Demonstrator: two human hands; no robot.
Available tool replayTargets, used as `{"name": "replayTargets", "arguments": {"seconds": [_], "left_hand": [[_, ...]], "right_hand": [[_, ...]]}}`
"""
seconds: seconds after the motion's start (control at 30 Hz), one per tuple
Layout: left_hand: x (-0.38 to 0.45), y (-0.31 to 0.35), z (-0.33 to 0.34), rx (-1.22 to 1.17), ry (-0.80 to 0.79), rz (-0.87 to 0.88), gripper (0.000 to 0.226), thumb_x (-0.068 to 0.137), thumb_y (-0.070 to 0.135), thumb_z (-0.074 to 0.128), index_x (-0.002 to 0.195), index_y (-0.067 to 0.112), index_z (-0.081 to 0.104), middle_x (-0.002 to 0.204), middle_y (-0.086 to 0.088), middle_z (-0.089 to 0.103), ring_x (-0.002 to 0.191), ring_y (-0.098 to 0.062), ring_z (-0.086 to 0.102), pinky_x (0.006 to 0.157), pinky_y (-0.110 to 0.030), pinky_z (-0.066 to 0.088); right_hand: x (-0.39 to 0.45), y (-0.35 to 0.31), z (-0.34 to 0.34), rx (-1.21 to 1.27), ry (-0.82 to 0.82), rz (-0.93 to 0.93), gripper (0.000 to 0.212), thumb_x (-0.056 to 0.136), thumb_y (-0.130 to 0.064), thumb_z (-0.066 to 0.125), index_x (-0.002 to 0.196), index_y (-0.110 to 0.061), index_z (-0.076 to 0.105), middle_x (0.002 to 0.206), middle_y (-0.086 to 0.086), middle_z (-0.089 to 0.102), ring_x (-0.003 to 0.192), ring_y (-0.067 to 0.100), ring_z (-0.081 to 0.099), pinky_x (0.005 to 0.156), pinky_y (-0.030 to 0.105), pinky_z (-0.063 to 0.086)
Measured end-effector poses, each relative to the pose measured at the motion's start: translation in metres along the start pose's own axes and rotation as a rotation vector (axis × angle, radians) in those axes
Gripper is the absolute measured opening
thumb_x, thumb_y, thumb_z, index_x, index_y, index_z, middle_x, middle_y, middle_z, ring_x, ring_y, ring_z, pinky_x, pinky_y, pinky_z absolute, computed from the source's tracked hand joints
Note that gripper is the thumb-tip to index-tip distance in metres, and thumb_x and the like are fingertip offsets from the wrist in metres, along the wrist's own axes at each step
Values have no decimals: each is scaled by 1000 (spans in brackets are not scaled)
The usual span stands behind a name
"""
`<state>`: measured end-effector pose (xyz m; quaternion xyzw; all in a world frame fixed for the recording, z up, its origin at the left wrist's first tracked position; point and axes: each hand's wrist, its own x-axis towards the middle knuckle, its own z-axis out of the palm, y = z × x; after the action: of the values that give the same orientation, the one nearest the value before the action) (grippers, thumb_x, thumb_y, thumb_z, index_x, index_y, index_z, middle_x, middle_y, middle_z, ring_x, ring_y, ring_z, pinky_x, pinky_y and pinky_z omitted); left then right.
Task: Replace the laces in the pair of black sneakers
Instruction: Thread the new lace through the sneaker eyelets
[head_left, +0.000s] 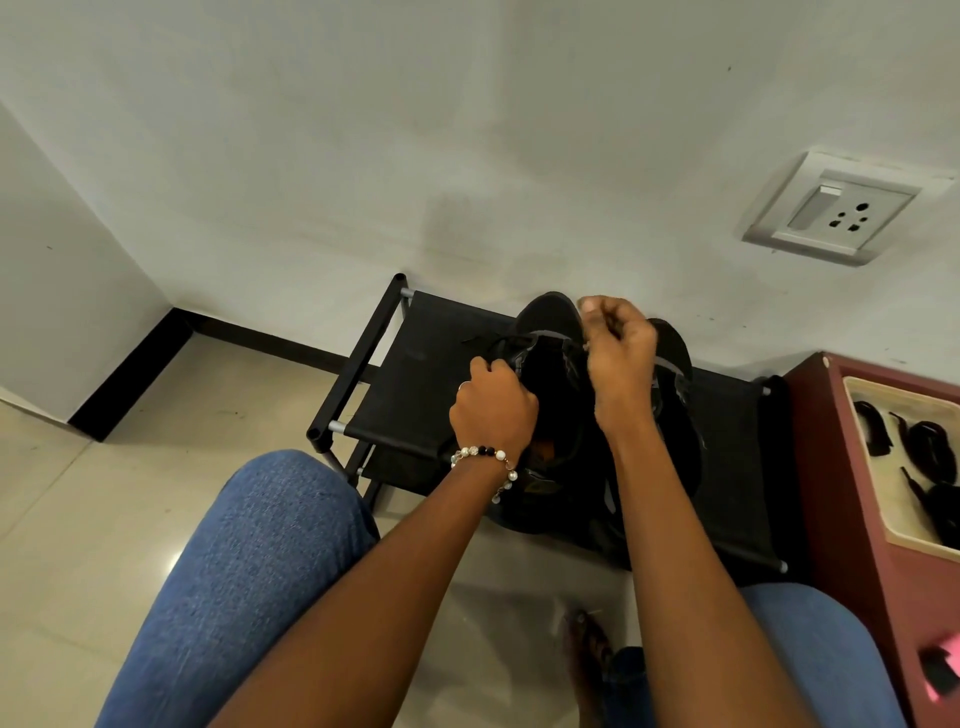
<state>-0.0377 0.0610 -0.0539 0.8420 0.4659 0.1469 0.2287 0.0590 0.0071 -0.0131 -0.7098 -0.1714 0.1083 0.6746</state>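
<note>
A white wall with a white socket plate (835, 208) backs a black fabric-topped metal shoe rack (410, 395) on a beige tiled floor. 2 black sneakers (550, 374) rest on the rack's top shelf. The left hand (493, 410) grips the nearer sneaker's collar, fingers curled. The right hand (618, 348) pinches a thin black lace (498, 340), fingers closed together.

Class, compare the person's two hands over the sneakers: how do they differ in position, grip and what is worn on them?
The left hand sits lower, gripping the near sneaker at its side; the right hand is raised higher, fingers curled as if pinching a lace, which is hard to see. The left wrist wears a bead bracelet; the right wrist is bare. Both work at the same sneaker.
</note>
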Motion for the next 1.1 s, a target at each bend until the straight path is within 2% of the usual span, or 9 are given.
{"name": "replayTargets", "arguments": {"seconds": [0.13,0.23,0.33,0.47,0.6,0.73,0.83,0.97,1.1], "left_hand": [[1,-1,0,11,-16,-1,21,96,24,46,99,8,58,105,-10,54,74,-24,54,58,-32,39],[1,-2,1,18,-19,-6,19,96,23,46,98,8,58,105,-9,54,69,-20,47,57,-31,36],[1,-1,0,10,-17,-9,20,95,23,47,99,8,59,106,-9,54,70,-21,47,58,-31,36],[0,0,-1,-2,-17,1,21,94,25,48,100,8,59,106,-9,54,78,-26,58,59,-32,43],[0,1,-1,-2,-4,-4,20,93,23,48,97,8,60,105,-9,55,76,-26,59,60,-32,46],[-1,1,-1,-6,4,-3,19,93,22,48,96,7,60,104,-9,54,73,-25,55,58,-31,42],[0,1,0,-4,4,-12,18,93,22,48,96,8,60,103,-9,54,69,-21,49,57,-31,39],[0,1,-1,-11,-10,-3,22,94,24,49,101,8,61,106,-9,55,78,-26,59,59,-32,43],[0,0,-1,-10,-10,-7,22,95,23,46,102,7,60,107,-10,54,80,-27,58,59,-32,38]], "right_hand": [[-4,23,16,-901,-211,-189,25,93,-16,61,116,-10,68,118,12,55,108,26,55,96,41,48],[-12,27,23,-1044,-181,-234,16,92,-7,57,98,-2,71,112,14,50,98,29,53,84,43,51],[-11,23,21,-962,-151,-164,11,92,-8,59,88,-2,68,115,14,49,99,29,55,87,43,51],[-4,23,14,-578,-137,74,22,91,-17,59,71,-24,62,109,10,61,105,27,58,95,48,49],[-6,11,4,188,-48,336,24,97,-7,52,78,-12,65,90,6,70,95,25,65,80,34,57],[-9,7,4,364,-97,304,20,100,-8,47,85,-11,60,93,8,74,95,22,68,89,37,55],[-6,15,8,-43,-63,119,9,96,-10,56,96,-11,65,85,1,69,88,14,66,90,32,54],[0,29,16,-762,-158,-150,26,91,-14,64,116,-15,68,111,6,58,111,24,55,98,43,46],[1,31,20,-1001,-168,-216,19,91,-16,64,104,-6,74,118,16,53,110,31,52,89,44,50]]}}
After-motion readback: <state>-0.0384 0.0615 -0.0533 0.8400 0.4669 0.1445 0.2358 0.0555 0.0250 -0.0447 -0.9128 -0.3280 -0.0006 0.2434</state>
